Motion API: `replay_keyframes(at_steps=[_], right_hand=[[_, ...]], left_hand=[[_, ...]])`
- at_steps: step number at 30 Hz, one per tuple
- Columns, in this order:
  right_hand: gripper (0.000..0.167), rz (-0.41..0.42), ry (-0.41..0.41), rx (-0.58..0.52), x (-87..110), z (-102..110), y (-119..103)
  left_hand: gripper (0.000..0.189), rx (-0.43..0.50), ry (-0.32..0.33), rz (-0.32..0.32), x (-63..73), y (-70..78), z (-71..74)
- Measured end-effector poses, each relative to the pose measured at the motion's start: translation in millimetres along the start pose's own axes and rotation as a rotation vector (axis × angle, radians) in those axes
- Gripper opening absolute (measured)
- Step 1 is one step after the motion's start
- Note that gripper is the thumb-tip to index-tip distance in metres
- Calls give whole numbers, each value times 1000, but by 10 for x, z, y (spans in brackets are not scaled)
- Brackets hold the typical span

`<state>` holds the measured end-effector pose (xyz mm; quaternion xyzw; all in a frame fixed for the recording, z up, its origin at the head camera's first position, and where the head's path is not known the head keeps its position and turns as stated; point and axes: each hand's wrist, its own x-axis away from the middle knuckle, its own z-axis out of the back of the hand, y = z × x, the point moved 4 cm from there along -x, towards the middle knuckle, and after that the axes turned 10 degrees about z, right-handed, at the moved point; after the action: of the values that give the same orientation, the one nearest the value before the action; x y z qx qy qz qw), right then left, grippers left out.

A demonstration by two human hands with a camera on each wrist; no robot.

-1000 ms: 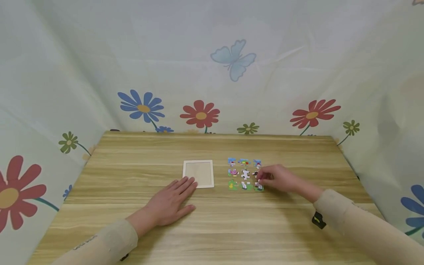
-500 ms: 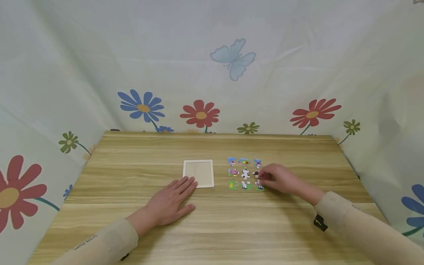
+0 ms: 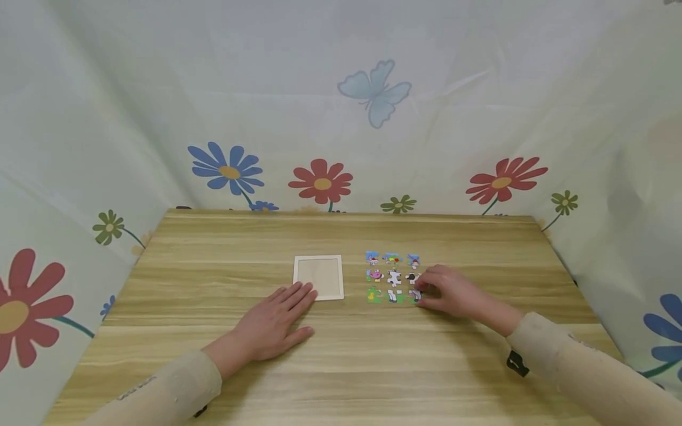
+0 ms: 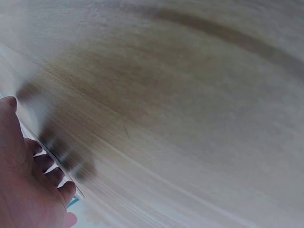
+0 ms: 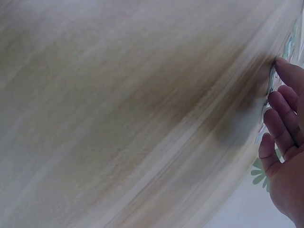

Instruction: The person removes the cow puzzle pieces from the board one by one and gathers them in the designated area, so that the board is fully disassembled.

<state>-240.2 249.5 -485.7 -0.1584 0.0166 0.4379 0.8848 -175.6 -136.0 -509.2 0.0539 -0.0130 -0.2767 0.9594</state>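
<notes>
In the head view, a square pale wooden puzzle frame (image 3: 341,278) lies on the table. My left hand (image 3: 274,325) rests flat, fingers straight, with the fingertips over the frame's lower-left corner. To the right, jigsaw pieces with a cow picture lie slightly apart in three rows of three, among them a white-spotted centre piece (image 3: 393,277). My right hand (image 3: 453,294) is at their right side, thumb and index finger around the lower-right puzzle piece (image 3: 414,295). The left wrist view shows the left hand (image 4: 33,175) low on the tabletop; the right hand (image 5: 287,123) has its thumb at a piece's edge.
The wood-grain table (image 3: 341,367) extends around both hands. Behind and beside it hangs a pale curtain (image 3: 458,106) printed with flowers and a butterfly. A dark strap piece (image 3: 517,363) hangs below the right sleeve.
My right thumb has moved down and towards me, to the near side of the lower-right piece, which has shifted slightly. The left hand has stayed still.
</notes>
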Motion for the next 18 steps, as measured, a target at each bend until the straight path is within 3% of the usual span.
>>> replay_keyframes(at_steps=[18], right_hand=[[28, -28, 30, -29, 44, 54, -7]], left_hand=[[68, 48, -34, 14, -84, -24, 23]])
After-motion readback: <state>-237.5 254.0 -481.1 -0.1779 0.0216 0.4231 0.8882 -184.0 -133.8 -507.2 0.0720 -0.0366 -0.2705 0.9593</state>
